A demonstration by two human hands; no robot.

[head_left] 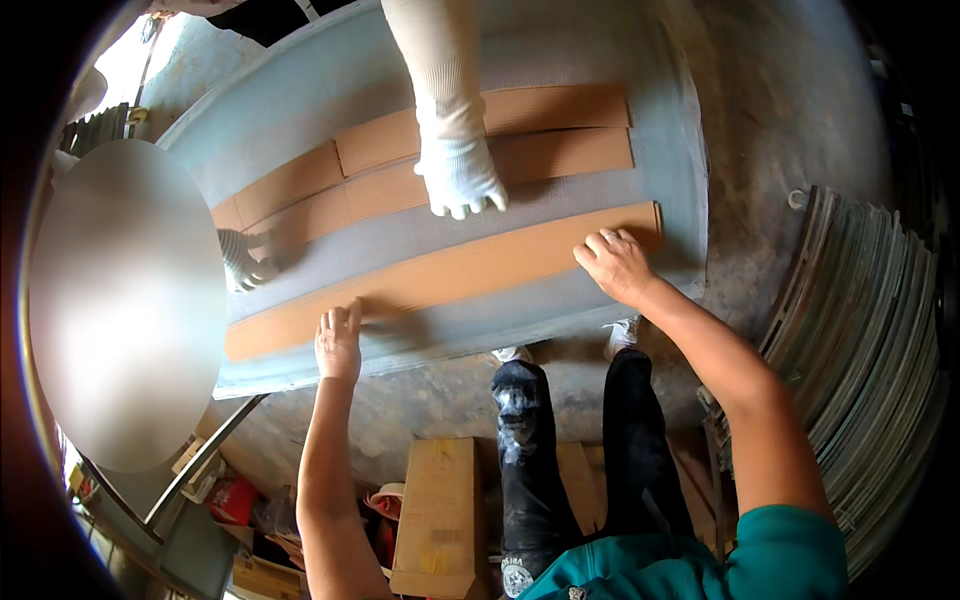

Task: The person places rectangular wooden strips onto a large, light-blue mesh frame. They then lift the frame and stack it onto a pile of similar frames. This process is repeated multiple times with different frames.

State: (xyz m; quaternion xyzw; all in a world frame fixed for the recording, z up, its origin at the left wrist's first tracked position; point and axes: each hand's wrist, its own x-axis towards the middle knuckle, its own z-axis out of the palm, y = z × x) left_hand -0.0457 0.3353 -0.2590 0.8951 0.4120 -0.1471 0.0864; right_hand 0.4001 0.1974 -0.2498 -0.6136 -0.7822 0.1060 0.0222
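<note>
A long brown cardboard strip [470, 268] lies along the near side of a grey-blue covered table [560, 305]. My left hand [338, 345] is closed at the strip's near edge, left of its middle, fingertips bent together on the board. Near the strip's right end, my right hand [615, 262] has its fingers curled down onto the cardboard. Farther back lie more cardboard strips [560, 152], side by side in two rows. Another person's white-gloved hand [460, 178] reaches down over them from the far side. A second gloved hand [243, 262] rests at the left.
Thin flat panels [860, 340] stand stacked at the right. A closed cardboard box [436, 515] sits below the table's near edge, with a red item [233, 500] and other clutter to its left. A blurred oval hides part of the left side.
</note>
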